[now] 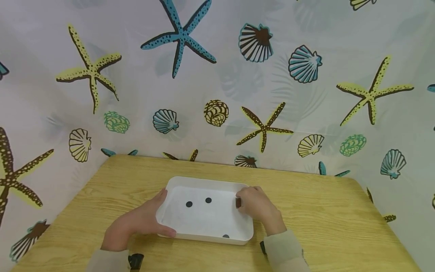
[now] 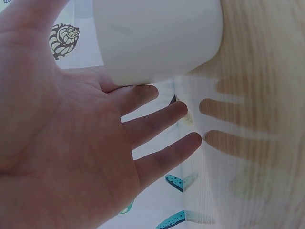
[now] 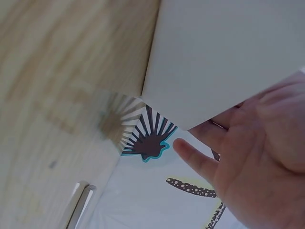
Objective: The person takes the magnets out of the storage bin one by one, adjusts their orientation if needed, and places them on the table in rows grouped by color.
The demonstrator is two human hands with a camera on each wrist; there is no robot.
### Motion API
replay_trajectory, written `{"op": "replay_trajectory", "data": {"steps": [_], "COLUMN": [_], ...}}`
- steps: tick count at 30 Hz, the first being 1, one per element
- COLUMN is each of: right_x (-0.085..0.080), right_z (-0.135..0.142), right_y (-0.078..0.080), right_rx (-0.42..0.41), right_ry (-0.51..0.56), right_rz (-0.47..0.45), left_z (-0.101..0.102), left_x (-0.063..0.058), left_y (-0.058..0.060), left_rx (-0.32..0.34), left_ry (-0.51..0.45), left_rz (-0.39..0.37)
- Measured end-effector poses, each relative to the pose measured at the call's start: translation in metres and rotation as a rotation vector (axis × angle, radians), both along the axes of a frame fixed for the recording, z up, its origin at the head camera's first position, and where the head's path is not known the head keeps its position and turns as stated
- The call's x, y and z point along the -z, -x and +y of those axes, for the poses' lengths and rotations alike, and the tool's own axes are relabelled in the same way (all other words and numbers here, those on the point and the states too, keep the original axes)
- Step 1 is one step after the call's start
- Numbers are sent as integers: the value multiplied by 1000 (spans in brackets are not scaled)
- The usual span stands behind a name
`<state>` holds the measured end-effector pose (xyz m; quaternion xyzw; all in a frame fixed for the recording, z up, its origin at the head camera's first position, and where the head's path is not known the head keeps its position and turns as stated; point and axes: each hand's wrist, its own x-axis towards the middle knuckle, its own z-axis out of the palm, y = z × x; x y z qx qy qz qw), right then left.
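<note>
A white rectangular tray (image 1: 207, 238) with low walls lies on the wooden table. My left hand (image 1: 142, 219) holds its left end, thumb along the near side and index finger by the far corner; in the left wrist view the other fingers (image 2: 164, 155) stretch out beside the tray wall. Over the tray's right end, my right hand (image 1: 256, 204) pinches a small dark brown piece (image 1: 238, 203) between its fingertips; its exact kind I cannot tell. Three black discs show on the tray floor: a left disc (image 1: 189, 204), a middle disc (image 1: 208, 200) and a near disc (image 1: 225, 236).
The light wooden table (image 1: 326, 219) extends on both sides of the tray. A white cloth (image 1: 204, 83) printed with starfish and shells hangs behind and beside it. Dark wrist straps (image 1: 136, 260) show at the sleeves.
</note>
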<state>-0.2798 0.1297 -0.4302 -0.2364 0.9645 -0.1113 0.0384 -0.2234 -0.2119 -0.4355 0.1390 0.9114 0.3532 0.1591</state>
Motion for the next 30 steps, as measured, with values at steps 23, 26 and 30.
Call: {"op": "replay_trajectory", "data": {"steps": [23,26,30], "right_x": [-1,0,2], "right_z": [-1,-1,-1], "right_y": [-6,-7,-6], "right_rx": [70,83,83], "right_ry": [79,84,61], "right_rz": [-184,-218,-241], "left_z": [1,2,1], "left_x": [-2,-1,0], "left_y": [-1,-1,-1], "left_rx": [-11,-17,-6], "left_ry": [16,13,15], "left_rz": [-5,-11,2]}}
